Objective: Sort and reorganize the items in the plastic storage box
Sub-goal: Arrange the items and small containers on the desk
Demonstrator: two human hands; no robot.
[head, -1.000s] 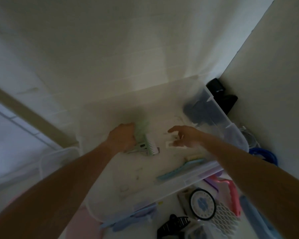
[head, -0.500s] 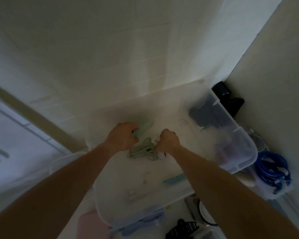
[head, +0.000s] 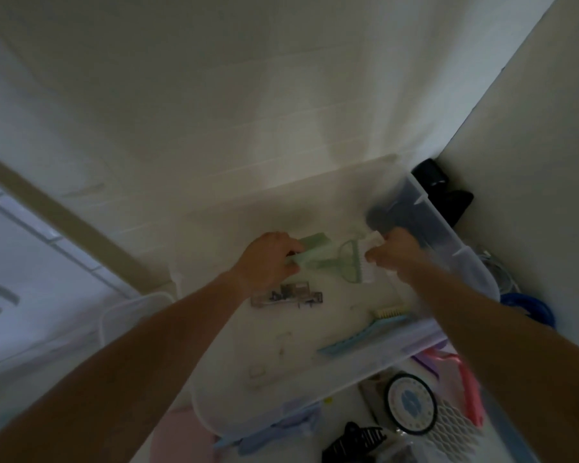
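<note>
- Left hand (head: pixel 268 262): grips the handle end of a pale green brush (head: pixel 318 255), now lifted off the floor of the plastic storage box (head: pixel 315 389).
- Right hand (head: pixel 393 252): curled on something white beside the brush head; a moment ago it lay at centre.
- Uncovered since: clear clip (head: pixel 286 297), loose on the floor.
- Also inside: blue brush (head: pixel 361 335) near the front wall; dark items in the far right corner.
- Judgement: sorting is mid-way.

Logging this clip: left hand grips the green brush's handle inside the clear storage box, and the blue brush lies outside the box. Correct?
Not quite. The head view shows the blue brush inside the storage box, near its front wall. The left hand does grip the green brush.
</note>
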